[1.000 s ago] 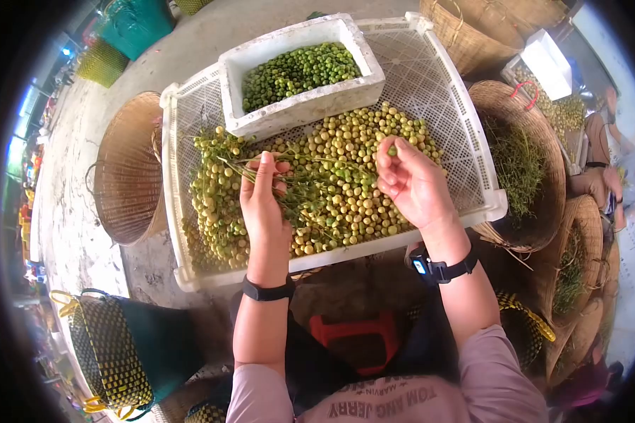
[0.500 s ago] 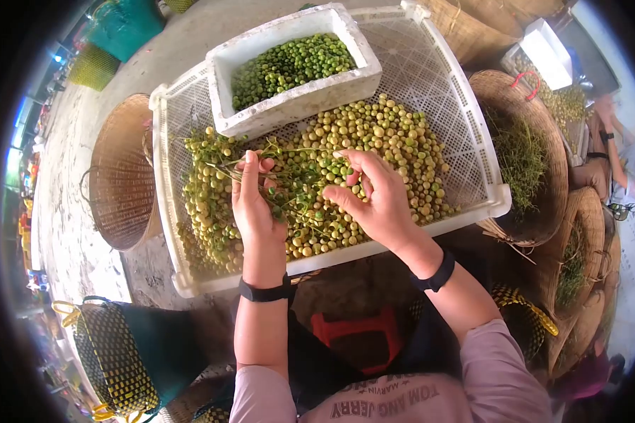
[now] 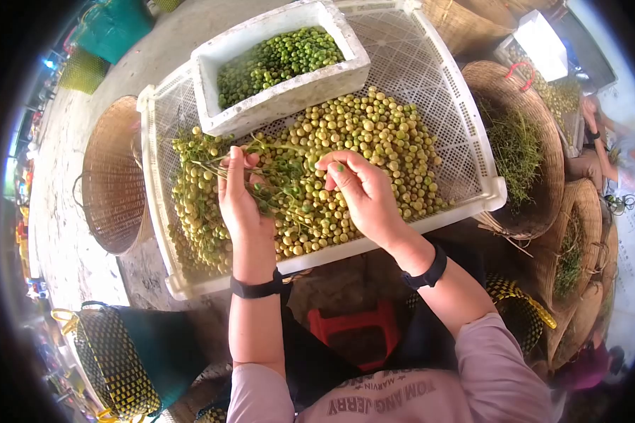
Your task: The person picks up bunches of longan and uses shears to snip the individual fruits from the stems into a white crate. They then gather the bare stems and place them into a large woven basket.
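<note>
My left hand is closed around a bunch of thin green stems with small green berries and leaves. The bunch lies over a pile of round yellow-green fruits in a white mesh tray. To the right of the bunch, my right hand is pinched, with a small green berry showing at the thumb and fingertips. Loose green berries fill part of a white foam box standing on the tray's far side. More fruits on stems lie left of my left hand.
An upright wicker basket stands left of the tray. On the right, another basket holds green stems. A red stool is below, and a woven bag lies lower left. A co-worker's hand shows far right.
My right hand's fingers have drawn together from a looser, more spread shape into a pinch. My left hand keeps its hold on the stems. The whole view has shifted slightly.
</note>
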Demonstrator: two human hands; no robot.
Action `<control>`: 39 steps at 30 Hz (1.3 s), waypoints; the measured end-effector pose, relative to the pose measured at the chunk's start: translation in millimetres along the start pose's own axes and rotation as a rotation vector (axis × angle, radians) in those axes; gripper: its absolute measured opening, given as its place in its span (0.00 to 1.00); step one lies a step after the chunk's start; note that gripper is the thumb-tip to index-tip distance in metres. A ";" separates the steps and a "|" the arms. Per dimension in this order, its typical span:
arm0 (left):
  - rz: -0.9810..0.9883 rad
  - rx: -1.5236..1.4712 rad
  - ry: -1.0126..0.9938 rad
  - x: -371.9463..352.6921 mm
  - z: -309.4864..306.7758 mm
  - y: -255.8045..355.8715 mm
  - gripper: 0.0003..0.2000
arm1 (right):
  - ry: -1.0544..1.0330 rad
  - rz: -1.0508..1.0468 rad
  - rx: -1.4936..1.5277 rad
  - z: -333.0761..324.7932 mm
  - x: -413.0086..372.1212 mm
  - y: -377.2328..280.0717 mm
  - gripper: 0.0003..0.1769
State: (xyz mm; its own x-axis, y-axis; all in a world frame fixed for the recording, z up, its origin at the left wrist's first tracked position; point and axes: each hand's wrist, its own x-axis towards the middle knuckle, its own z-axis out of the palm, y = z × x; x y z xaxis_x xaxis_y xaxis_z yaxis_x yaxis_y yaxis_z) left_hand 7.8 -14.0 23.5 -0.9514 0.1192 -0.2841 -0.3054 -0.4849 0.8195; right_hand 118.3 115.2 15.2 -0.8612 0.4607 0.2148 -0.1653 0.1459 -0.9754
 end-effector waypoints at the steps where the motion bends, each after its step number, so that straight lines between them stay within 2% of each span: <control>1: 0.003 -0.002 0.007 4.1 -3.7 1.9 0.07 | -0.033 0.020 0.078 -1.1 2.1 -2.8 0.10; 2: 0.020 0.005 0.029 9.2 -7.9 3.3 0.07 | -0.172 0.165 0.126 -11.7 2.0 -10.0 0.11; 3: 0.037 0.012 0.052 12.0 -10.2 5.2 0.07 | -0.275 0.249 0.324 -16.5 3.8 -5.7 0.11; 6: 0.063 0.023 0.080 15.0 -12.5 10.8 0.07 | -0.277 0.406 0.629 -22.4 5.7 -0.5 0.11; 9: 0.085 0.033 0.083 14.9 -12.1 8.3 0.07 | -0.178 0.388 0.490 -17.8 6.0 0.6 0.14; 11: 0.167 0.058 0.027 10.2 -6.6 3.4 0.07 | -0.148 0.294 0.251 -8.5 4.2 -1.9 0.18; 12: 0.149 0.067 0.016 4.9 -2.7 4.2 0.07 | -0.129 0.327 0.242 -6.5 3.2 -10.3 0.20; 13: 0.146 0.068 0.014 2.6 -0.8 2.8 0.07 | -0.093 0.359 0.237 -3.0 2.4 -11.6 0.17; 15: 0.186 0.112 -0.007 0.5 1.6 1.4 0.07 | -0.063 0.265 0.216 0.9 0.8 -6.8 0.14; 19: 0.230 0.182 0.017 13.6 -9.4 5.5 0.10 | -0.108 0.203 0.222 -8.8 2.7 -9.8 0.12; 21: 0.141 0.144 0.064 19.7 -14.9 10.3 0.12 | -0.301 0.294 0.455 -20.9 5.0 -6.7 0.13; 23: 0.096 0.170 0.125 19.2 -15.3 19.1 0.11 | -0.310 0.422 0.685 -34.9 9.3 -5.2 0.14; 26: -0.107 -0.053 -0.148 28.4 -31.9 21.7 0.10 | -0.147 0.366 0.687 -46.6 15.6 13.3 0.16; 29: -0.132 -0.064 -0.239 31.9 -37.8 22.3 0.10 | -0.115 0.380 0.518 -46.2 14.5 30.9 0.15; 31: -0.128 -0.032 -0.225 23.3 -29.8 22.7 0.09 | -0.149 0.460 0.508 -35.9 11.1 26.0 0.20; 33: -0.099 0.016 -0.100 20.1 -21.1 21.4 0.12 | -0.270 0.509 0.640 -26.7 8.5 23.7 0.24; 34: -0.132 -0.010 -0.083 15.3 -18.7 23.2 0.08 | -0.321 0.620 0.760 -24.1 8.2 21.7 0.27; 35: -0.132 -0.011 -0.086 15.8 -21.0 21.7 0.08 | -0.323 0.645 0.825 -21.2 6.8 18.0 0.27; 37: -0.128 -0.038 -0.227 17.9 -25.3 18.8 0.09 | -0.368 0.651 0.936 -18.6 5.6 10.4 0.26; 39: -0.125 -0.046 -0.209 16.3 -23.5 16.7 0.09 | -0.351 0.634 0.966 -19.6 4.2 12.5 0.24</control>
State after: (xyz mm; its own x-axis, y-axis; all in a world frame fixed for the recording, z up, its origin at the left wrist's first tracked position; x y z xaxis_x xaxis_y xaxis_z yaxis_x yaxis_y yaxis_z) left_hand -11.9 -40.6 20.8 -0.8954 0.3551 -0.2687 -0.4236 -0.4931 0.7599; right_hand 122.1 136.1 4.9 -0.9783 -0.0710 -0.1946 0.1716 -0.8037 -0.5697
